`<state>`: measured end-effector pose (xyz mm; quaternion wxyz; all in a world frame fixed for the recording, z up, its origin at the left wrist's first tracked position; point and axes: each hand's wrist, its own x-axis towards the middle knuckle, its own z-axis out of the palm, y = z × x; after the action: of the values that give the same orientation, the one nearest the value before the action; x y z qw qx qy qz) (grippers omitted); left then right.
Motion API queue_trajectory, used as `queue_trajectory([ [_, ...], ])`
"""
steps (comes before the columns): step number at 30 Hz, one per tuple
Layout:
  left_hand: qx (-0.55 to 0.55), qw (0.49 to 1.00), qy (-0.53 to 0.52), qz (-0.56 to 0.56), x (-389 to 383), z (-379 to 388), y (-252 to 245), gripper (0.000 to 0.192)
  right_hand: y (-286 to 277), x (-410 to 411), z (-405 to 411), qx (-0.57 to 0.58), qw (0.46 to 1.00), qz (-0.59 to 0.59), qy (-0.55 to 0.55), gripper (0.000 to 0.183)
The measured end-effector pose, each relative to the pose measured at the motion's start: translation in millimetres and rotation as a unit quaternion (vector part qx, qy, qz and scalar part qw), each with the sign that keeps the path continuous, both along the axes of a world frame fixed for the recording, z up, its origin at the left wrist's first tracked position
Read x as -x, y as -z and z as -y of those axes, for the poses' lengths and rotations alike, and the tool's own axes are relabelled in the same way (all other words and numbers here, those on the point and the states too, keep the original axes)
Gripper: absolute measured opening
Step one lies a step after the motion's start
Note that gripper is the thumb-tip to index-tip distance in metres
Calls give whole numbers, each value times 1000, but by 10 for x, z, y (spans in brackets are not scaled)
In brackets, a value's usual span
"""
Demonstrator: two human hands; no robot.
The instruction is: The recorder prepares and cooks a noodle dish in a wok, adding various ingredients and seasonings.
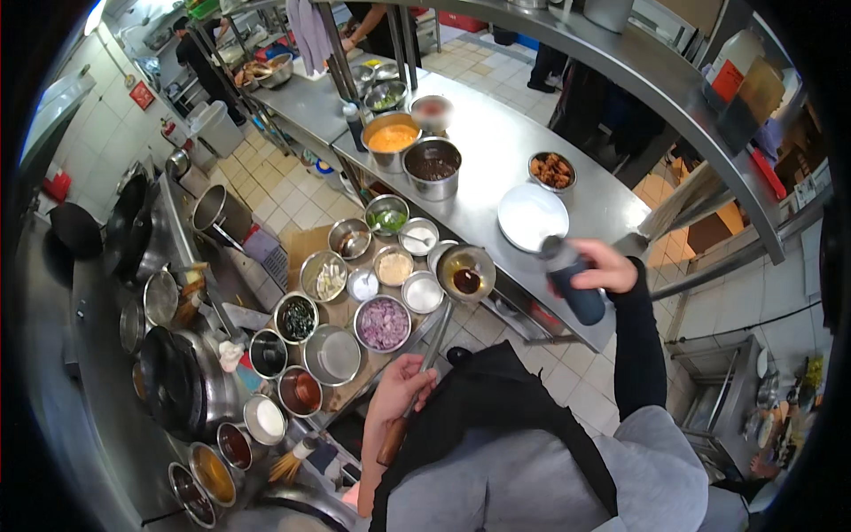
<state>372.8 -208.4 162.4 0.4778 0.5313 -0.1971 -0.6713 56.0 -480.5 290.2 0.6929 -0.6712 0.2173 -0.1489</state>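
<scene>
My left hand grips the wooden-ended handle of a metal ladle. Dark liquid with a yellowish rim of liquid lies in its bowl, which is held up beside the metal bowls of ingredients. In my right hand is a dark squeeze bottle, tilted, its grey top towards the upper left. A stack of white plates stands just beyond the bottle. Close to the ladle are a bowl of chopped red onion, a bowl of white granules and a bowl of pale crumbs.
On the steel counter stand a pot of orange sauce, a pot of dark sauce and a bowl of browned fried pieces. Woks and a stove line the left. A steel shelf arches overhead. Other people work beyond.
</scene>
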Motion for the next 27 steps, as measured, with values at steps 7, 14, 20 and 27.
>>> queue_trajectory([
  [7,10,1000,21,6,57,64,-59,31,930,-559,160,346,796,-471,-158,60],
  [14,7,1000,25,13,77,0,-100,30,641,-513,228,374,794,-457,-142,61],
  [20,5,1000,23,10,76,51,-119,30,1073,-492,243,359,786,-486,-131,61],
  [27,4,1000,6,0,7,40,-317,34,1736,-166,-229,219,938,-220,154,71],
])
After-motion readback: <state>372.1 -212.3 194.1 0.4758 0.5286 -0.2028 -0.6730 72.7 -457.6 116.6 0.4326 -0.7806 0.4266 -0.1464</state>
